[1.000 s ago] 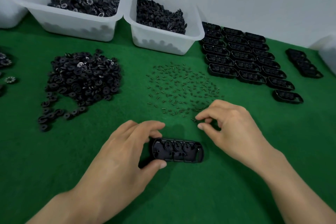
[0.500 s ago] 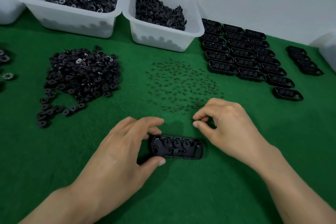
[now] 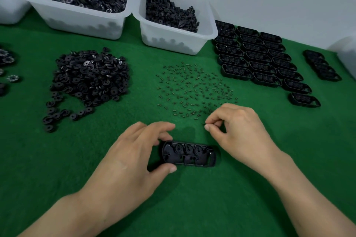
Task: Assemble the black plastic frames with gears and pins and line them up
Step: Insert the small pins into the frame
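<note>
Black frame [image 3: 189,155] flat on green felt [image 3: 192,198], left hand [image 3: 134,159] gripping its 9 o'clock end between thumb and fingers, right hand [image 3: 240,132] at its 1 o'clock pinching one pin [image 3: 203,124], loose pins [image 3: 194,90] at 12 o'clock, finished rows [image 3: 258,59] at 2 o'clock

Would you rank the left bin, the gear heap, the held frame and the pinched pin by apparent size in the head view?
1. left bin
2. gear heap, nearly as wide, though nearer the camera
3. frame, gripped by the left hand
4. pin, pinched by the right hand
</note>
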